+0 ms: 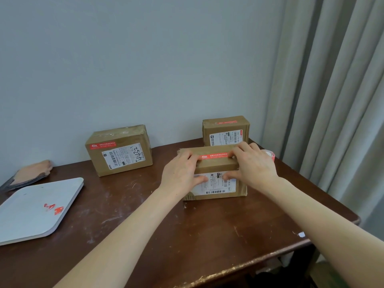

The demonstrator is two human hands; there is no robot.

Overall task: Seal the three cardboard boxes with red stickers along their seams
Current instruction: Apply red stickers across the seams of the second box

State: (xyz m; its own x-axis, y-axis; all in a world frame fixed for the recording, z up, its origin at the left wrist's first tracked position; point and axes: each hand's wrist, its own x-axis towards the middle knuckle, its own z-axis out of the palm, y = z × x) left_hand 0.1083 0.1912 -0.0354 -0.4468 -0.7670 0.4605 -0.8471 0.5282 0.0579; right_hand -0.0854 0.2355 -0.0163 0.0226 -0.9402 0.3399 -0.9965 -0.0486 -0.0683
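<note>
Two bare forearms reach in from the bottom edge across the dark tabletop point(187, 229) to the near box point(216, 167), which stands on its right half with the white label facing the person. Left hand point(181, 173) and right hand point(254, 165) each clasp the box's upper front edge, bent fingers on top and thumb down on the label. The fingertips sit on the two ends of the red sticker point(214, 156) that runs across the top. To do this step well, I judge the pressure should travel from the sticker's middle outward to both ends, flattening any bubble. Meanwhile the thumbs should brace the front so the box does not skid into the back box point(226, 132) just behind it. The ends deserve the firmest rub (corners are where such labels tend to lift). The left box point(119, 154), well apart by the wall, and the back box each show a red strip, so this looks like the last of the three. A sticker roll point(270, 155) peeks out beside the right hand, and a grey tray point(25, 221) with red scraps lies at the far left.
</note>
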